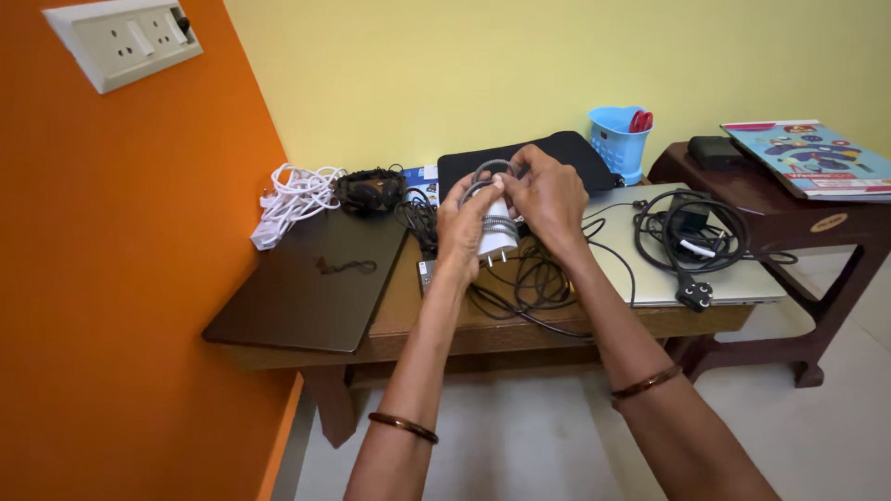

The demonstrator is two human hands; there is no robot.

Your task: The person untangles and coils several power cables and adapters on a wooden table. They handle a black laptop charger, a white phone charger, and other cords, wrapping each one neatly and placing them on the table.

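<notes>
Both hands up over the wooden table [408, 325], working one thing between them. Left hand [461, 232] grasps a white charger [498, 234], prongs pointing down, grey cable [490, 173] wound around its body. Right hand [549, 197] pinches the cable loop at the top of the charger, fingers closed on it. Charger sits between the two palms, above a tangle of black cables [534, 278]. Dark laptop [311, 278] to the left, silver laptop [668, 260] to the right with a black power cord [691, 237] coiled on it. White cable bundle [292, 197] and headphones [369, 188] behind, blue cup [616, 139] near the wall.
</notes>
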